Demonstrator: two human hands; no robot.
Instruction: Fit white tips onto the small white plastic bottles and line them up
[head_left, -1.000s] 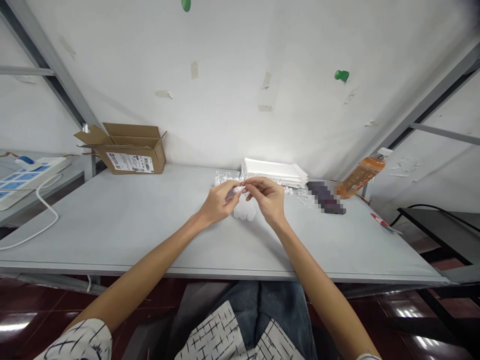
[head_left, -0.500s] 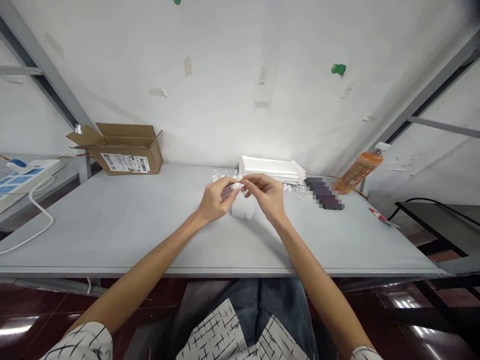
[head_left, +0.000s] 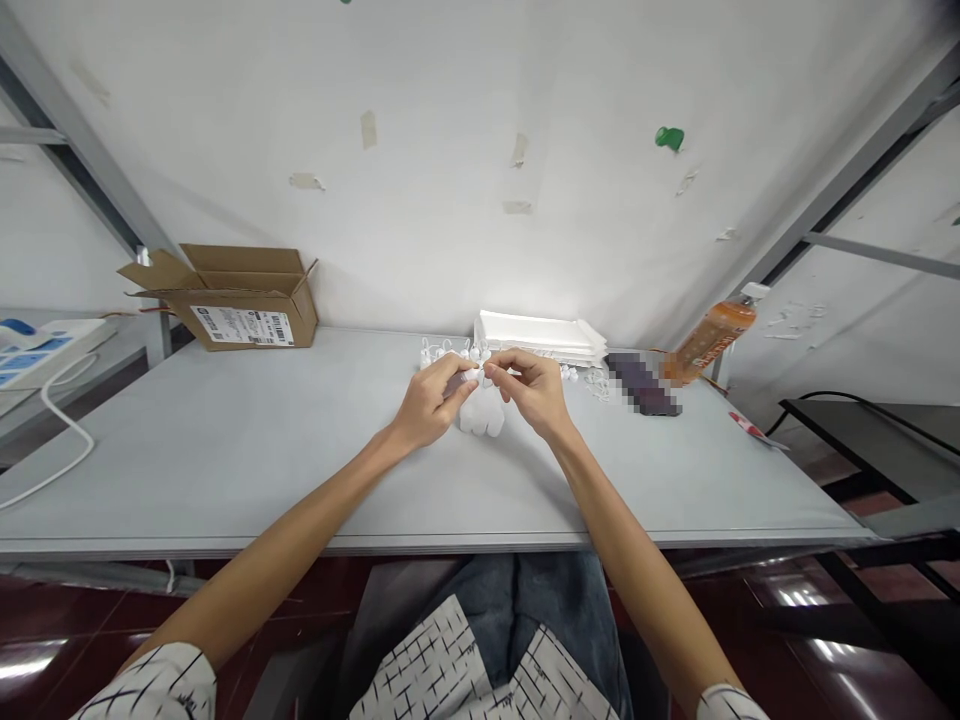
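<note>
Near the middle of the grey table, my left hand (head_left: 433, 402) pinches a small white piece (head_left: 471, 375) between thumb and fingers. Close on its right, my right hand (head_left: 534, 390) has its thumb and forefinger pressed together at the piece; what they grip is too small to make out. Below the fingertips, rounded white pieces (head_left: 481, 414) lie on the table. Small white parts with loops (head_left: 435, 352) lie behind my left hand. A stack of flat white sheets (head_left: 540, 332) rests against the wall behind my right hand.
An open cardboard box (head_left: 251, 310) stands at the back left, near a power strip (head_left: 52, 350) with a white cable. At the right are a blurred dark object (head_left: 643, 384), an orange drink bottle (head_left: 712, 338) and a red-and-white packet (head_left: 754, 430) on the table (head_left: 262, 440).
The whole view has shifted slightly, so things appear a little further left. Both hands stay close together, with the right fingertips slightly further from the left ones.
</note>
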